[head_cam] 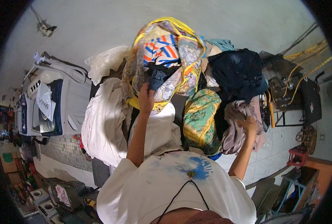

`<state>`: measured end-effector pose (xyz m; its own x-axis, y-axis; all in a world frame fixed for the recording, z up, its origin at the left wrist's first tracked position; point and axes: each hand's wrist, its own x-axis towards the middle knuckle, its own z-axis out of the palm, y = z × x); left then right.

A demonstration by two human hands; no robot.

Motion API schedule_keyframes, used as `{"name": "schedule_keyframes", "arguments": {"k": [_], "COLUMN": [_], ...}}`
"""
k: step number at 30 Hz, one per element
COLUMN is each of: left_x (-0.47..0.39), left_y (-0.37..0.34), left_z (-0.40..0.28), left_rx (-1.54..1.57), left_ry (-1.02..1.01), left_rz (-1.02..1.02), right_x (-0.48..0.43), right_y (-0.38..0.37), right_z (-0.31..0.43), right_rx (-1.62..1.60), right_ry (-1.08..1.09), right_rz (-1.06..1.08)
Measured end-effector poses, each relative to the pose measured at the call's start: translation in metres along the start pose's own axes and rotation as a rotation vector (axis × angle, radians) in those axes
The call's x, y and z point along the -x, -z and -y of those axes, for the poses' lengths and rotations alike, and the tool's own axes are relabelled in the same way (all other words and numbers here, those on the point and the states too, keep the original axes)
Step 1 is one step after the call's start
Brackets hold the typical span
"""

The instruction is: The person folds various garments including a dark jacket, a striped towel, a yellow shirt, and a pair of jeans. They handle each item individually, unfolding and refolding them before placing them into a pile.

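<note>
A clear plastic bag with yellow trim (170, 20) stands wide at the top before me, full of folded cloth. Inside it lies a striped orange, blue and white cloth (161, 50). My left hand (146, 99) is at the bag's near side and grips a dark blue garment (157, 78) at its mouth. On the right, my right hand (248, 124) rests on a crumpled greyish-mauve cloth (233, 131); its fingers blur into the folds, so their hold is unclear. Between the hands lies a green and yellow patterned cloth bundle (201, 120).
White cloth (105, 123) is heaped at the left, dark navy cloth (236, 72) at the right. A washing machine (70, 103) stands further left. A gas stove (285, 86) with yellow hoses (297, 86) and a red stool (297, 156) are on the right.
</note>
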<state>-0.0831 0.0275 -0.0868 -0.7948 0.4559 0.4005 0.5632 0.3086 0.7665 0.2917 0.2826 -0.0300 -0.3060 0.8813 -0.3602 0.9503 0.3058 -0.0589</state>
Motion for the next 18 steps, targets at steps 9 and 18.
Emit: {"name": "schedule_keyframes", "arguments": {"k": [9,18], "left_x": [-0.024,-0.028], "left_y": [0.048,0.034], "left_z": [-0.031,0.022], "left_rx": [0.317,0.375], "left_ry": [0.146,0.446], "left_rz": [-0.055,-0.016], "right_x": [0.031,-0.041], "right_y": [0.040,0.009], "right_z": [0.256,0.340], "right_rx": [-0.854,-0.726], "right_ry": [1.153,0.967], "right_rz": [-0.276,-0.022]}}
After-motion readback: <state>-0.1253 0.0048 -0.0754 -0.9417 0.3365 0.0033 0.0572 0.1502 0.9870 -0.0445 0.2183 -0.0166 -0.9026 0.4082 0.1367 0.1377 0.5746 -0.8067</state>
